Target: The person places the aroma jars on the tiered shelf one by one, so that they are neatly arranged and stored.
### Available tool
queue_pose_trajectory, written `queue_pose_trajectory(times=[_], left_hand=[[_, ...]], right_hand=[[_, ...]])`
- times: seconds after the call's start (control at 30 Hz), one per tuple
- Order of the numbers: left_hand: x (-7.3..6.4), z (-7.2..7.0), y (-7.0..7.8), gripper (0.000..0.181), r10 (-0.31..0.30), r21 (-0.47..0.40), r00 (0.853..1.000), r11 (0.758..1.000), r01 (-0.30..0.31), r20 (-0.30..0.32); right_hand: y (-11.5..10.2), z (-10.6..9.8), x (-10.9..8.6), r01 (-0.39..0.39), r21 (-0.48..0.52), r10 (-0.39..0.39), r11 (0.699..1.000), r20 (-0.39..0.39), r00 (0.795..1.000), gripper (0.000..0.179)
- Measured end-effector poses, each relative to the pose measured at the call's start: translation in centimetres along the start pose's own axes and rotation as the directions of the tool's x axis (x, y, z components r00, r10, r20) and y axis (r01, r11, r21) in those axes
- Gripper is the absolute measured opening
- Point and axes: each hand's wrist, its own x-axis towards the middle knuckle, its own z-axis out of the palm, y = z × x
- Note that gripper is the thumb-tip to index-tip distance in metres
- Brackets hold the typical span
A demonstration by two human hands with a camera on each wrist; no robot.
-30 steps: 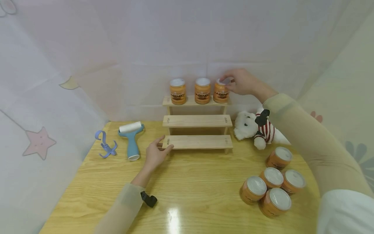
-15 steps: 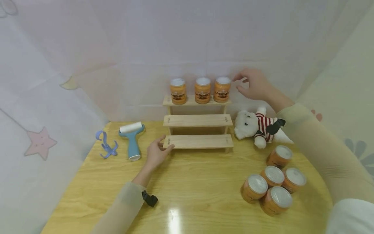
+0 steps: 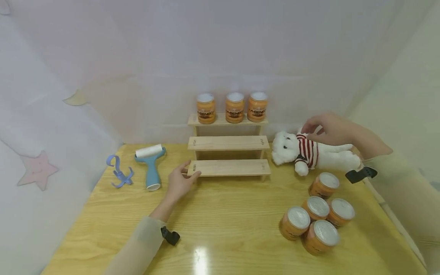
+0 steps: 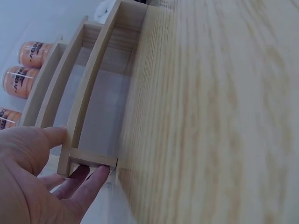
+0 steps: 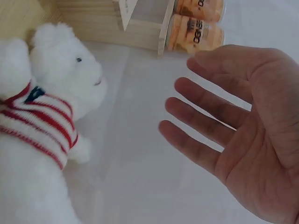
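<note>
A three-tier wooden display rack [image 3: 228, 168] stands at the back of the table. My left hand [image 3: 179, 185] grips the left end of its lowest step; in the left wrist view the thumb lies on the step and the fingers bend round its end support [image 4: 96, 157]. On the top step three orange jars with pale lids stand in a row: a left jar [image 3: 206, 110], a middle jar [image 3: 235, 110] and a right jar [image 3: 257, 108]. Over the white plush bear [image 3: 287, 149], my right hand [image 3: 331, 130] hovers with loosely bent fingers, holding nothing.
Several more orange jars [image 3: 317, 238] stand close together at the front right of the table [image 3: 220, 229]. At the left lie a blue-handled lint roller [image 3: 152, 168] and a purple hook [image 3: 119, 172]. A pale cloth [image 3: 172, 46] hangs behind the rack.
My right hand has let go of the right jar on the top step and moved right and down to above the plush bear. The left hand keeps its grip on the rack.
</note>
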Motion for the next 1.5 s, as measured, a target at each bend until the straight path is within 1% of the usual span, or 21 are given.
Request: queue_pose_trajectory(times=[0.13,0.27,0.37,0.47,0.57,0.6,0.7,0.83,0.93,1.07,1.2,1.3,1.37,1.5], left_hand=[[0.1,-0.4,0.0,0.073,0.003,0.008,1.0,1.0,-0.003,0.008],[0.1,-0.3,-0.1,0.073,0.011,0.013,1.0,1.0,-0.011,0.014],[0.0,-0.1,-0.2,0.074,0.011,0.01,1.0,1.0,-0.011,0.018],[-0.1,-0.1,-0.2,0.074,0.015,0.006,1.0,1.0,-0.015,0.018],[-0.1,0.1,-0.3,0.073,0.021,-0.007,1.0,1.0,-0.021,0.007],[-0.1,0.1,-0.4,0.073,0.021,-0.014,1.0,1.0,-0.021,0.006],[-0.1,0.3,-0.5,0.073,-0.002,-0.051,1.0,0.999,0.003,0.014],[-0.1,0.3,-0.5,0.074,-0.056,-0.12,0.998,0.991,0.059,0.03],[-0.2,0.4,-0.5,0.074,-0.069,-0.145,0.997,0.987,0.073,0.03],[-0.2,0.6,-0.4,0.075,-0.068,-0.179,0.997,0.981,0.073,0.034],[-0.2,0.6,-0.4,0.075,-0.071,-0.203,0.997,0.976,0.077,0.038],[-0.3,0.6,-0.4,0.075,-0.072,-0.21,0.997,0.975,0.078,0.034],[-0.3,0.6,-0.5,0.075,-0.068,-0.214,0.997,0.974,0.074,0.033],[-0.3,0.6,-0.5,0.076,-0.067,-0.223,0.997,0.972,0.074,0.035]], right_hand=[[1.2,0.8,-2.5,0.033,0.012,-0.034,0.999,0.028,0.999,0.014],[2.2,2.0,-5.3,-0.045,-0.03,0.047,0.999,0.07,0.996,0.016],[2.8,2.9,-7.1,-0.126,-0.031,0.129,0.992,0.097,0.987,0.017],[3.3,4.2,-8.3,-0.147,0.018,0.144,0.989,0.11,0.983,0.019],[3.5,5.5,-9.0,-0.149,0.052,0.14,0.987,0.14,0.98,0.027],[3.6,5.9,-9.2,-0.139,0.057,0.129,0.989,0.146,0.981,0.03],[3.5,7.0,-9.4,-0.104,0.087,0.09,0.991,0.154,0.984,0.039],[3.2,8.1,-9.2,0.001,0.044,-0.006,0.999,0.108,0.994,0.041],[3.2,8.4,-9.0,0.064,-0.006,-0.063,0.998,0.073,0.995,0.04],[3.6,8.1,-8.6,0.081,-0.008,-0.08,0.997,0.08,0.994,0.041],[3.6,7.5,-8.0,0.049,-0.001,-0.048,0.999,0.096,0.994,0.042],[3.5,6.8,-7.6,0.039,-0.002,-0.038,0.999,0.075,0.996,0.042],[3.3,6.4,-7.2,0.054,0.006,-0.054,0.999,0.052,0.997,0.042],[3.0,5.8,-6.4,0.133,0.023,-0.133,0.991,-0.006,0.991,0.043]])
